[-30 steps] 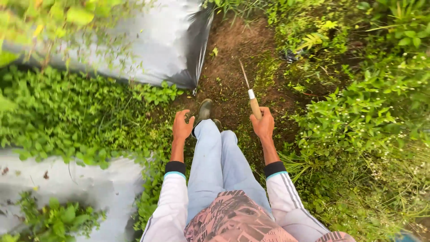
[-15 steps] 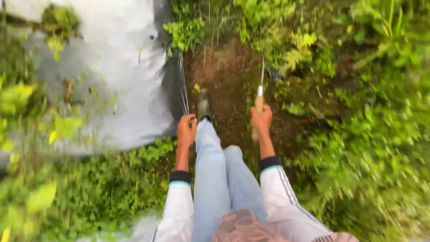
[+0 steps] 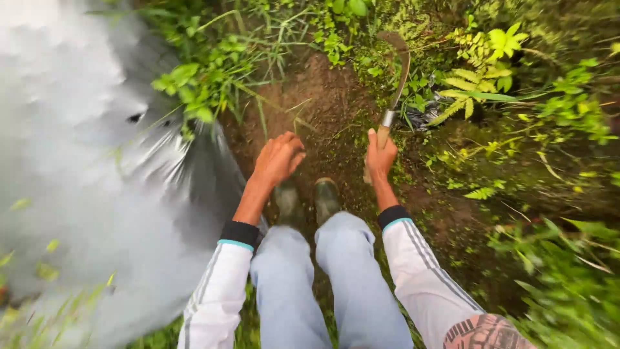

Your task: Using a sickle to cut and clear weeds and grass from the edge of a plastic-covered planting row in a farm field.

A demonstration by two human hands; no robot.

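My right hand (image 3: 380, 155) grips the wooden handle of a sickle (image 3: 398, 77), whose curved dark blade points up and away over the weeds. My left hand (image 3: 278, 158) hangs beside it with fingers curled loosely and nothing in it. Both arms wear white sleeves with dark cuffs. My legs in pale blue trousers and two dark boots (image 3: 312, 199) stand on a strip of bare brown soil (image 3: 323, 103).
A sheet of grey plastic mulch (image 3: 84, 181) covers the ground on the left, with a small hole in it. Weeds and grass (image 3: 213, 71) grow along its edge. Ferns and dense green plants (image 3: 516, 103) fill the right side.
The view has shifted forward along the soil path. The grey sheet now fills the left side. My right hand has raised the sickle so its blade points up.
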